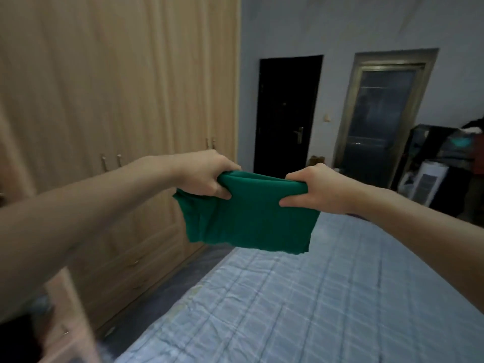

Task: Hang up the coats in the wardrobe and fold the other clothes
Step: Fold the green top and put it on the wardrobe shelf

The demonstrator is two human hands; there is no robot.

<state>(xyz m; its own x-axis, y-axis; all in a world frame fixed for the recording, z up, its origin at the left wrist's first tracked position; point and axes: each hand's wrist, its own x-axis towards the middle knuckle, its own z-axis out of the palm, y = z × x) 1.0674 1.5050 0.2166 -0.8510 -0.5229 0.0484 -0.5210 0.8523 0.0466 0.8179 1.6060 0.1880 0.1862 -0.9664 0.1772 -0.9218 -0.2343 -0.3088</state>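
Note:
A green garment (251, 218), folded over into a small rectangle, hangs in the air above the far left part of the bed (301, 305). My left hand (207, 176) grips its top left corner and my right hand (319, 189) grips its top right corner, so the upper edge is stretched between them. The light wooden wardrobe (117, 100) fills the left side of the view, with its doors shut. No coats are in sight.
A narrow strip of floor (180, 279) runs between wardrobe and bed. A dark door (285, 113) and a glazed door (379, 119) stand in the far wall. Dark furniture and clutter (440, 163) sit at the right. A pale wooden piece (68, 323) is at lower left.

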